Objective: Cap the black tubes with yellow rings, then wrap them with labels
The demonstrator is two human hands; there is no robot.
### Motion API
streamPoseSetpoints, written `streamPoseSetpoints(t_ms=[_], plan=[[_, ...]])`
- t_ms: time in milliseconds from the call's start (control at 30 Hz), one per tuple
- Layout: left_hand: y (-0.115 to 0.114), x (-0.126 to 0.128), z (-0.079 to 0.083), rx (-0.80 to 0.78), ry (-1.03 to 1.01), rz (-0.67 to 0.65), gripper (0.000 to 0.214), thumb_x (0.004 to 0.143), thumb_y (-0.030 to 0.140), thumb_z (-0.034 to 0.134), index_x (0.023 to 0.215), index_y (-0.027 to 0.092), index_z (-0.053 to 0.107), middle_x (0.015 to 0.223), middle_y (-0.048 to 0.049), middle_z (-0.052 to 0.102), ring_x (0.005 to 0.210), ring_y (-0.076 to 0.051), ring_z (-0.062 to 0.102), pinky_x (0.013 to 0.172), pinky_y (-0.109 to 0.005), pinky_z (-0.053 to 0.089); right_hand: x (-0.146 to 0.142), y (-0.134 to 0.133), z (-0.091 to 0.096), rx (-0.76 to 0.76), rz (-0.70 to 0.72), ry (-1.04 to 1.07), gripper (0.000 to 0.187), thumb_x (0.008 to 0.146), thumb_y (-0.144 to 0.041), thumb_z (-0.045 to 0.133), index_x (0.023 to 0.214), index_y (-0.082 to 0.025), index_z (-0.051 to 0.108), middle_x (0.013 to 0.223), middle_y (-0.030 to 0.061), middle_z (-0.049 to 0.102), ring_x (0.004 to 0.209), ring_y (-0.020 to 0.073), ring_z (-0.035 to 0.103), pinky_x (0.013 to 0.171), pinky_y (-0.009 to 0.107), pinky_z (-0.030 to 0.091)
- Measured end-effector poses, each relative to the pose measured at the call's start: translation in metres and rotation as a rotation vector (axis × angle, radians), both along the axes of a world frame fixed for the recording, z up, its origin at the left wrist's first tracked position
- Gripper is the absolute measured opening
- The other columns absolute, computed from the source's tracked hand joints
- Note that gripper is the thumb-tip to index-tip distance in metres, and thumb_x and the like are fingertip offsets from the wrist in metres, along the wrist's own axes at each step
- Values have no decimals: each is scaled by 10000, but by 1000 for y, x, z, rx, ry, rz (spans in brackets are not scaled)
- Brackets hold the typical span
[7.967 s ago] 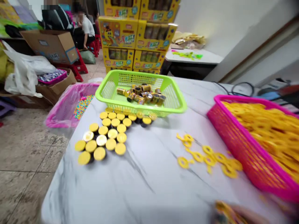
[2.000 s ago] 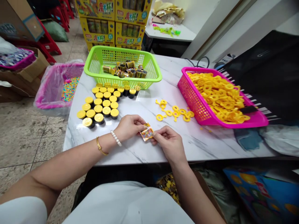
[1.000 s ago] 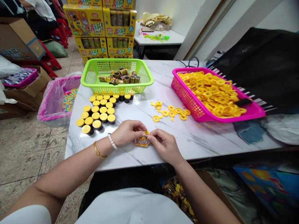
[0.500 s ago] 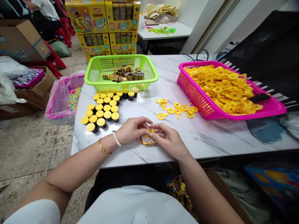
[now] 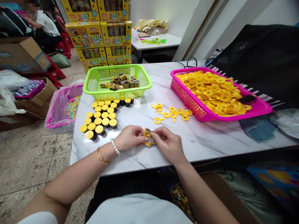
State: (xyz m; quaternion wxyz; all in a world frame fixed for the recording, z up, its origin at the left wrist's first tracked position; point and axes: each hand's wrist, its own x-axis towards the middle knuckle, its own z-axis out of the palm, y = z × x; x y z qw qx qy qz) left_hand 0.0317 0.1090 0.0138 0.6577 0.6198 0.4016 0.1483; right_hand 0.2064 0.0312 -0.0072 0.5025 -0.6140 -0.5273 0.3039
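Note:
Between my hands, just above the near part of the marble-patterned table, are small colourful printed cards or labels. My left hand is closed on their left side, thumb on top. Pinched at their right edge are the thumb and fingers of my right hand. Exactly how many pieces lie together I cannot make out. Left of my hands stand rows of small black tubs with yellow lids. Beyond my right hand, several loose yellow rings with short handles are scattered.
A green basket holds small wrapped cylinders. The pink basket at right is heaped with yellow rings. On the floor stands a lined pink basket of coloured beads. Yellow boxes are stacked behind the table. A person sits far left.
The cards have been lifted and tilted between my fingers, so more of their printed face shows. My view has tipped upward a little.

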Motion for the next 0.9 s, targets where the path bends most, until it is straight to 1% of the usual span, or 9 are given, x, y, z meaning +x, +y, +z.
streamPoseSetpoints(t_ms=[133,300,367,467,567,633,700,767,900], plan=[[0,-2,2,32,50,-59,218,729,329,732,781,163,600,559,57,539,496,-92,463,480,-207,324,2,1,2,-34,25,44,237,824,-435,725,755,-211,697,672,2,682,559,138,604,501,241,504],[3,-4,8,-20,25,-130,186,734,279,717,816,145,618,584,58,549,506,-76,446,496,-202,330,7,4,5,-125,14,251,334,755,-507,770,718,-188,677,588,-13,644,430,102,537,403,219,451],[4,-4,10,-56,7,-129,182,725,251,725,818,133,622,600,53,564,514,-69,450,505,-200,339,12,5,7,-147,-1,360,368,757,-539,765,738,-188,653,614,-10,664,417,96,546,397,215,458],[5,-3,11,-68,-48,-71,229,699,252,764,827,124,623,634,40,591,529,-66,476,517,-201,354,17,0,11,-184,52,472,412,731,-551,788,881,-187,667,804,24,722,499,101,607,452,230,519],[-2,1,11,-69,-147,3,329,670,318,813,853,120,625,698,17,624,556,-76,522,546,-217,406,7,-12,13,-215,103,477,520,736,-535,785,1097,-188,644,936,36,708,527,90,601,505,255,546],[-12,6,13,-99,-197,32,386,655,371,836,850,118,619,721,0,641,568,-87,546,565,-233,440,-5,-21,12,-197,36,469,609,771,-528,753,1248,-196,572,988,45,697,585,107,622,538,267,552],[-26,11,19,-126,-234,70,416,659,419,842,829,122,606,712,-9,649,570,-91,555,570,-236,455,-13,-30,12,-177,-66,489,681,780,-526,742,1332,-207,505,1071,67,689,731,151,671,596,279,569],[-43,17,26,-138,-267,106,424,681,452,833,818,130,593,709,-16,656,586,-98,569,576,-232,469,-14,-39,14,-198,-83,533,631,774,-536,747,1271,-202,547,1094,78,691,832,183,684,646,288,579],[-76,23,29,-174,-267,156,422,681,448,836,827,145,582,700,-5,637,602,-107,578,550,-220,494,0,-61,19,-276,68,604,390,759,-488,785,975,-187,660,923,54,731,809,183,678,705,291,572]])
